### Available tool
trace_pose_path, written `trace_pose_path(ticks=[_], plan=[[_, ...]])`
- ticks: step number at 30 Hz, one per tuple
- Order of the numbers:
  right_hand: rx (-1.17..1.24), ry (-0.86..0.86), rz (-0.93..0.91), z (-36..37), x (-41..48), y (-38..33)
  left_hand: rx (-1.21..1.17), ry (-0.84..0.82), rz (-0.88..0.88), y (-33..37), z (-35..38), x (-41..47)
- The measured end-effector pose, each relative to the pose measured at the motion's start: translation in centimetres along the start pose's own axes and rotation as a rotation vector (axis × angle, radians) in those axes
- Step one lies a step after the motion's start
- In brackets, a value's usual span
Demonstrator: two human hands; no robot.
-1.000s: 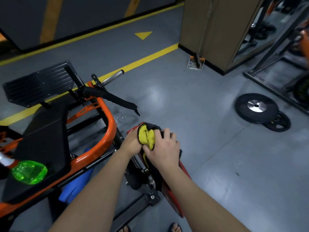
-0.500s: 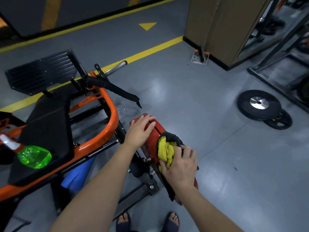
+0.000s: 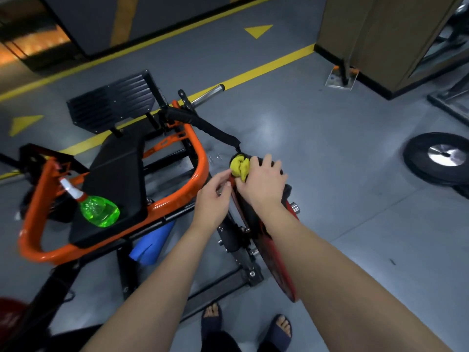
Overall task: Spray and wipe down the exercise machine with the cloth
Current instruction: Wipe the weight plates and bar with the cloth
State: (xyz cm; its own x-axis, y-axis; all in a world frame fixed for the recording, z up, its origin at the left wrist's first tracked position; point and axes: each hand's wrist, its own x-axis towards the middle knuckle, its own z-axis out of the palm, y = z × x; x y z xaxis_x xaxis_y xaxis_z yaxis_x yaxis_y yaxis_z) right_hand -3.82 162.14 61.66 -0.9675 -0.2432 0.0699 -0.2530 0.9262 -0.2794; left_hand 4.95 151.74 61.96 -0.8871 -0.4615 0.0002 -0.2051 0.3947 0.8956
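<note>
- Head view, the only one: right hand (image 3: 264, 184) sits on top of the cloth (image 3: 239, 166), fingers curled over it and clamping it in a bunch.
- Cloth is yellow with a dark outer side. The yellow wad sticks out just left of the right hand's fingers, and the rest is hidden under the palm.
- Cloth is pressed onto the top edge of the red plate (image 3: 276, 270), which stands on edge at the right side of the exercise machine (image 3: 200, 158).
- Left hand (image 3: 213, 199) is just beside the right hand, lower left of the cloth. Its fingertips (image 3: 226, 184) are at the red plate's rim, loosely curled; can't tell whether they pinch the rim or only touch it.
- The left hand is not on the cloth, though the two hands are close, almost touching.
- Green spray bottle (image 3: 100, 210) lies on its side on the black seat pad (image 3: 116, 174), well apart from both hands, white nozzle pointing up-left.
- Orange tube frame wraps round the seat pad; black ribbed footplate (image 3: 111, 101) is at the far end.
- A blue roll (image 3: 152, 243) is tucked under the frame, below the seat.
- Black weight plates (image 3: 441, 158) lie flat on the grey floor (image 3: 330, 148) to the right.
- Two sandalled feet (image 3: 212, 317) are at the bottom edge.
</note>
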Motion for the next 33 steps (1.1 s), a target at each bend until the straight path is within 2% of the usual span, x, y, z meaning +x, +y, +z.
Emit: trace_pose_path(ticks=[2, 5, 8, 10, 12, 16, 20, 22, 25, 28, 33], plan=[[0.017, -0.013, -0.051, -0.2, -0.8, 0.6, 0.011, 0.01, -0.038, 0.3, 0.1, 0.0], [0.076, 0.137, -0.06, -0.1, -5.7, 3.9, 0.028, -0.017, -0.026, 0.9, 1.0, 1.0], [0.109, 0.211, -0.089, 0.7, -9.9, 7.7, 0.1, -0.162, -0.027, 1.5, 2.5, 2.4], [0.047, 0.227, -0.085, 0.8, -9.7, 7.9, 0.253, -0.313, -0.007, 1.3, 3.5, 2.7], [-0.004, 0.244, -0.071, 0.8, -7.9, 6.7, 0.274, -0.394, -0.025, 0.8, 3.9, 2.7], [-0.016, 0.176, -0.013, 0.7, -3.0, 3.4, 0.238, -0.159, -0.095, -0.6, 2.8, 2.6], [0.033, 0.098, -0.034, 0.2, -1.9, 2.2, 0.273, -0.223, -0.072, -1.7, 1.9, 2.5], [0.102, 0.143, -0.052, 0.2, -4.2, 3.9, 0.229, -0.267, -0.085, -2.0, 2.2, 3.2], [0.161, 0.22, -0.082, 0.7, -9.1, 7.3, 0.272, -0.363, -0.014, -2.3, 4.0, 3.8], [0.115, 0.246, -0.101, 1.1, -10.6, 8.9, 0.347, -0.342, 0.034, -2.1, 5.1, 3.3], [0.007, 0.169, 0.001, 0.4, -6.6, 5.4, 0.413, -0.42, 0.024, -2.1, 4.3, 4.0]])
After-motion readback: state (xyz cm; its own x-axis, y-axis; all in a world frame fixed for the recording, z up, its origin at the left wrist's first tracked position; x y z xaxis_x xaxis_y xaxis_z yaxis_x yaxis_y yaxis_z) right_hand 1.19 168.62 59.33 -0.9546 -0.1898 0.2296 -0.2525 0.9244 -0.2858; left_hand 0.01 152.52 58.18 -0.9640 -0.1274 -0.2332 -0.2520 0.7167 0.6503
